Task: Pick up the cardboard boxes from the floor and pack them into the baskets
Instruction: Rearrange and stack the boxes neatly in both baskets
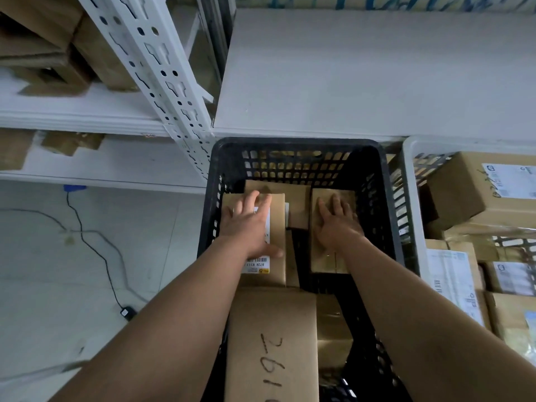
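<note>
Basket (388, 204) holds your cardboard boxes at its far end: labelled box (277, 219) left, plain box (326, 262) right. Your left hand (249, 224) and right hand (338, 224) press flat, fingers spread, likely seating them level.

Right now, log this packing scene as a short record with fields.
left hand: flat on the brown cardboard box with a white barcode label
right hand: flat on the plain brown cardboard box beside it
container: black plastic lattice basket, holding both boxes
neighbour: white plastic basket, filled with labelled cardboard boxes
</note>
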Available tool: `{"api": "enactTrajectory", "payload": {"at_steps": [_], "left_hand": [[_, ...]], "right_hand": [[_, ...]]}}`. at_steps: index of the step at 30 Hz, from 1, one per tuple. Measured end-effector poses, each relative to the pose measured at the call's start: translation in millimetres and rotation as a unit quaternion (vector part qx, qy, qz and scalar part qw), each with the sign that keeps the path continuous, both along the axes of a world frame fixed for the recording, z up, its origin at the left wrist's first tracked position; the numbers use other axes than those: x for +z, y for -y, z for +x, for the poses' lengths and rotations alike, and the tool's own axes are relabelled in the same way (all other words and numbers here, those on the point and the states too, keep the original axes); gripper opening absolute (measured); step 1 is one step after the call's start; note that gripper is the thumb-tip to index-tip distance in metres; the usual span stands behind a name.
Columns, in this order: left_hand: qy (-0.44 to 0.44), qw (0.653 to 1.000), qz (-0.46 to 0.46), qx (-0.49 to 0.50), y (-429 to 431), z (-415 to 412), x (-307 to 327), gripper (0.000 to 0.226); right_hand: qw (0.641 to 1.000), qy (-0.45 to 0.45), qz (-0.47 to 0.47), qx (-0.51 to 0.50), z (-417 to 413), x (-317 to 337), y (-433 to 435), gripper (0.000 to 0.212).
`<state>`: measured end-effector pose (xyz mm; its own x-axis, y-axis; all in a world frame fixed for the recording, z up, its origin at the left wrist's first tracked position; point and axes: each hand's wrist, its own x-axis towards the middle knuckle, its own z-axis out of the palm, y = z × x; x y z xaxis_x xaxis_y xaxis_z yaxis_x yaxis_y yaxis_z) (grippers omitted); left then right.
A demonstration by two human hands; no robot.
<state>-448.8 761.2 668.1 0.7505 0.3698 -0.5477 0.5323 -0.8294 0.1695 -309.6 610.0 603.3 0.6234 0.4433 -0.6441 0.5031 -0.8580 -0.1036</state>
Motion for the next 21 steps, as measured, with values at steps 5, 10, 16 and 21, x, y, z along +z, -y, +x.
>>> {"api": "enactTrajectory", "payload": {"at_steps": [5,10,16,21], "left_hand": [[0.007,0.997,-0.031,0.071,4.9,-8.6,6.9,0.122],[0.055,0.974,-0.056,0.214,10.4,-21.2,9.7,0.095],[0.092,0.950,-0.046,0.296,8.7,-11.9,15.9,0.067],[0.161,0.907,-0.093,0.379,1.0,-3.7,11.1,0.030]], "right_hand": [[0.996,-0.052,0.048,-0.057,-0.4,19.6,-4.7,0.067],[0.947,-0.196,0.202,-0.155,-23.9,56.3,-15.3,0.038],[0.874,-0.348,0.240,-0.241,-46.5,60.0,-21.3,0.045],[0.873,-0.314,0.250,-0.277,-39.7,61.8,-15.4,0.047]]}}
